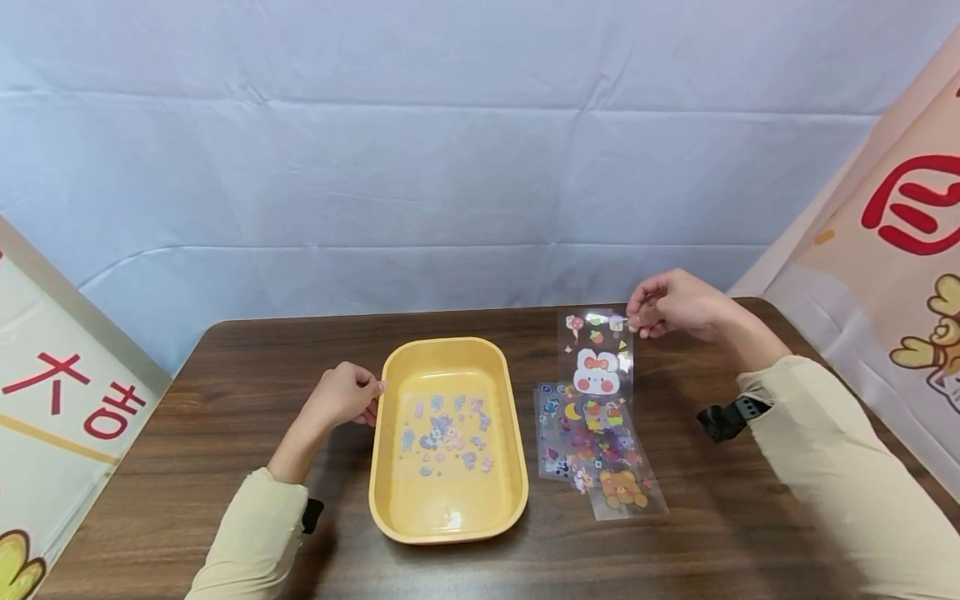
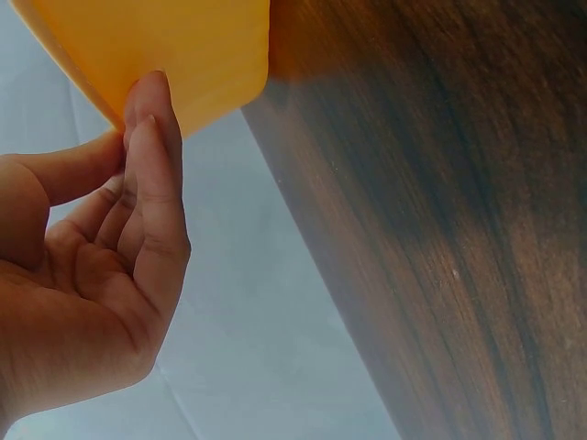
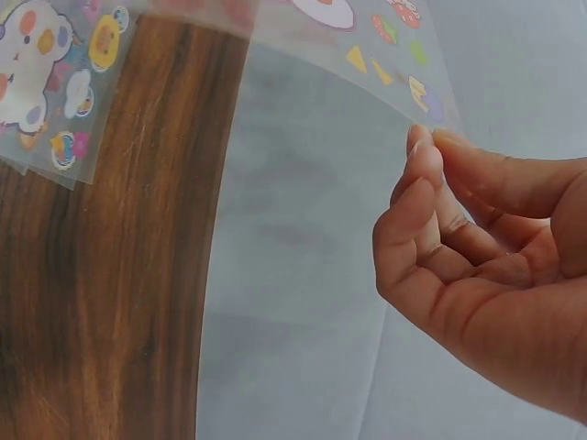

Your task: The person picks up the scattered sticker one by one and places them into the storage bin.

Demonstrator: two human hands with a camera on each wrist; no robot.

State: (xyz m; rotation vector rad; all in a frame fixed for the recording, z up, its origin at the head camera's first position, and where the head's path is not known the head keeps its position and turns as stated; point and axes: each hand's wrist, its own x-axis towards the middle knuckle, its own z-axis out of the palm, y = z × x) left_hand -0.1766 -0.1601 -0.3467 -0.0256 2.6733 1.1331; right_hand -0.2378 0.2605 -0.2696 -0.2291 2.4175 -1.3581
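My left hand (image 1: 347, 395) pinches the left rim of a yellow tray (image 1: 448, 537), thumb on one side of the wall and fingers on the other, as the left wrist view shows. Inside the tray lies a clear sticker sheet (image 1: 446, 437) with small purple, blue and pink figures. Between thumb and fingertips, my right hand (image 1: 678, 304) pinches the top right corner of another clear sticker sheet (image 1: 597, 375), printed with a white bunny and a brown bear. That sheet's upper end is lifted; its lower part overlaps several other clear sticker sheets (image 1: 553, 454) right of the tray.
The brown wooden table (image 1: 225, 400) carries everything. A pale cloth backdrop (image 1: 420, 183) hangs behind its far edge. Printed banners (image 1: 67, 392) with red characters stand at both sides. Each forearm wears a beige sleeve (image 1: 255, 533) and a black strap.
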